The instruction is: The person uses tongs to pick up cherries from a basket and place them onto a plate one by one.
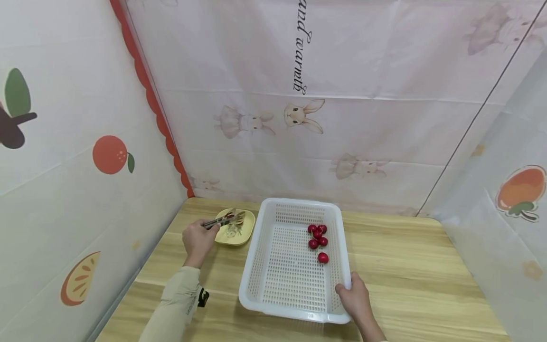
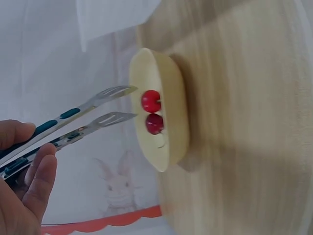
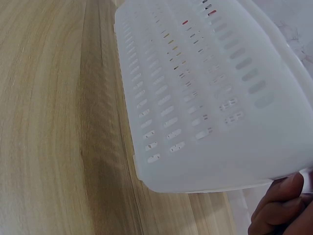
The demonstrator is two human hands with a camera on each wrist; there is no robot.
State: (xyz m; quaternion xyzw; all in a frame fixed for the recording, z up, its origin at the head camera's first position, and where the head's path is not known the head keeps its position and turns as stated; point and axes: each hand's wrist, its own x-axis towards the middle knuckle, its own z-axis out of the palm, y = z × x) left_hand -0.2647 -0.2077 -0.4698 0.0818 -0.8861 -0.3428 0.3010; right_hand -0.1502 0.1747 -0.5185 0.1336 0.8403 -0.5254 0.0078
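Observation:
Metal tongs (image 2: 80, 115) with dark inlays are held in my left hand (image 1: 198, 243), the thumb on one arm and fingers round the other. Their two tips are spread apart at the rim of a small yellow dish (image 2: 175, 105), close by a bright red cherry (image 2: 150, 101) and a darker cherry (image 2: 154, 124) inside it. My right hand (image 1: 356, 297) grips the near right rim of a white perforated plastic basket (image 1: 295, 311), thumb over the edge and fingers on the outside. Several red cherries (image 1: 317, 234) lie at the right of the basket; one (image 1: 323, 258) sits apart, nearer me.
Dish and basket stand side by side on a wood-grain table (image 1: 397, 266), the dish at the left. Printed cloth walls with rabbits (image 1: 299, 116) and fruit (image 1: 110, 155) enclose the table at the back and both sides.

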